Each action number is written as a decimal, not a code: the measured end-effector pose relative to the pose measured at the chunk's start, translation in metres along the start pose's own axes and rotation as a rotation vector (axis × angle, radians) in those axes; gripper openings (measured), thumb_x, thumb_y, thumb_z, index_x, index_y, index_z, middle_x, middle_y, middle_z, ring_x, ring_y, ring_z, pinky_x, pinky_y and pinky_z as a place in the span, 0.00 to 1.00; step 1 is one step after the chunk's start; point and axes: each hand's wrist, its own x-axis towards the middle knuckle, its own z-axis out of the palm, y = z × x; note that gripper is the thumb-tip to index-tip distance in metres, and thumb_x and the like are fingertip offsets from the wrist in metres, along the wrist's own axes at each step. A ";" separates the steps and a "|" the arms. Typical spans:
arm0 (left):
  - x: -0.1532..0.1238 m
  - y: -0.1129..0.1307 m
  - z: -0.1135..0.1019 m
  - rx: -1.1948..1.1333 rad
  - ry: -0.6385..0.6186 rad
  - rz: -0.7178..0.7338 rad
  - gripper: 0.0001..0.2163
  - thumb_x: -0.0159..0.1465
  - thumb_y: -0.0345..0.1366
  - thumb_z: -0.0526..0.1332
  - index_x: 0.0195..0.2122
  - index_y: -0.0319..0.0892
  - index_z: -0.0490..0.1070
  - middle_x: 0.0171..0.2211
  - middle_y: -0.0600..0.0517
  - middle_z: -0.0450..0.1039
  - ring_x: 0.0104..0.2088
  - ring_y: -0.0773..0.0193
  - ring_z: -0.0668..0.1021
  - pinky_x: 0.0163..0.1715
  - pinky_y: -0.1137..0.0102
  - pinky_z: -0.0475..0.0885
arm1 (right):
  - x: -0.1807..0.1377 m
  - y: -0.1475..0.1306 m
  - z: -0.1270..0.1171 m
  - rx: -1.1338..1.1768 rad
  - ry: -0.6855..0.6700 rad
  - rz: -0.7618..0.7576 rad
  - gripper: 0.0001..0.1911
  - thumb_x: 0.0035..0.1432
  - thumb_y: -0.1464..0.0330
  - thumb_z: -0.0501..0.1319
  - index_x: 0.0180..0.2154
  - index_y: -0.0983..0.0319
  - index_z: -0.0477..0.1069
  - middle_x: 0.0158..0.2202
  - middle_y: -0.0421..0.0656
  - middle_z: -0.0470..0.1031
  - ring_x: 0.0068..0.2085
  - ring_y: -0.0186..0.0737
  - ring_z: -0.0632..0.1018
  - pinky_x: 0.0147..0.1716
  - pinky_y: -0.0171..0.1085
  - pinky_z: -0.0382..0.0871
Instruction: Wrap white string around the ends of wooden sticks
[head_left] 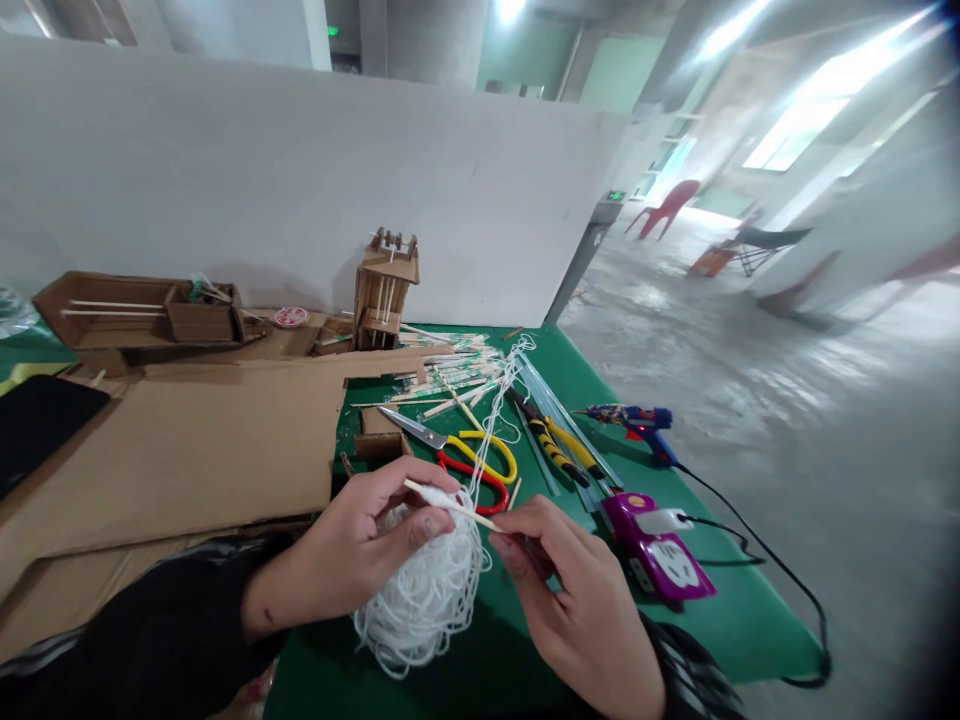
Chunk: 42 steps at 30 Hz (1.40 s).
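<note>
A thin wooden stick (480, 518) with white string wound round its left part is held between my two hands. My left hand (382, 530) pinches the wound section between thumb and fingers. The bare right end is gripped by the fingertips of my right hand (570, 590). Below the stick lies a loose ball of white string (427, 600), partly hidden by my left hand. Strands of string (501, 400) run from near the stick to the back of the table. Just beyond my hands are scissors with red and yellow handles (480, 465).
Pliers (559, 440) and clear glue sticks (536, 385) lie to the right, near a blue glue gun (637, 420) and a purple power strip (660, 550) with a cord. Wrapped sticks (457, 365) are scattered behind. Cardboard (225, 430) covers the left, with a cardboard tower (386, 290) at the wall.
</note>
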 end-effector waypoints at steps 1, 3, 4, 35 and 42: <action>0.000 -0.001 0.000 -0.003 0.001 -0.006 0.10 0.66 0.41 0.60 0.48 0.48 0.69 0.32 0.56 0.73 0.29 0.69 0.72 0.28 0.77 0.65 | 0.001 0.001 0.000 -0.017 0.001 -0.016 0.05 0.65 0.74 0.54 0.39 0.59 0.67 0.31 0.40 0.71 0.32 0.36 0.73 0.31 0.35 0.64; 0.000 -0.002 0.000 -0.008 0.002 -0.026 0.11 0.66 0.42 0.60 0.48 0.48 0.68 0.32 0.55 0.74 0.29 0.69 0.73 0.27 0.76 0.66 | 0.002 0.003 0.001 -0.052 0.001 -0.045 0.07 0.65 0.74 0.54 0.39 0.59 0.68 0.31 0.41 0.72 0.32 0.38 0.72 0.31 0.36 0.63; 0.001 -0.002 0.000 -0.008 0.004 -0.035 0.12 0.66 0.43 0.60 0.48 0.47 0.68 0.32 0.55 0.74 0.29 0.68 0.74 0.27 0.76 0.66 | 0.004 0.004 0.001 -0.066 0.002 -0.055 0.07 0.65 0.74 0.53 0.39 0.60 0.68 0.31 0.41 0.72 0.32 0.38 0.72 0.30 0.37 0.63; 0.008 -0.003 0.007 -0.295 0.222 -0.046 0.07 0.63 0.39 0.65 0.39 0.43 0.71 0.33 0.53 0.81 0.37 0.67 0.81 0.35 0.78 0.73 | 0.005 -0.012 0.057 -0.013 0.134 0.187 0.13 0.56 0.70 0.59 0.45 0.57 0.64 0.41 0.43 0.70 0.43 0.44 0.73 0.41 0.41 0.68; 0.014 -0.009 -0.003 -0.471 0.377 -0.011 0.08 0.63 0.39 0.65 0.42 0.45 0.72 0.31 0.56 0.79 0.35 0.69 0.79 0.35 0.78 0.72 | -0.002 0.009 0.052 0.040 0.142 0.286 0.06 0.53 0.74 0.53 0.35 0.59 0.60 0.30 0.38 0.67 0.30 0.37 0.69 0.30 0.35 0.65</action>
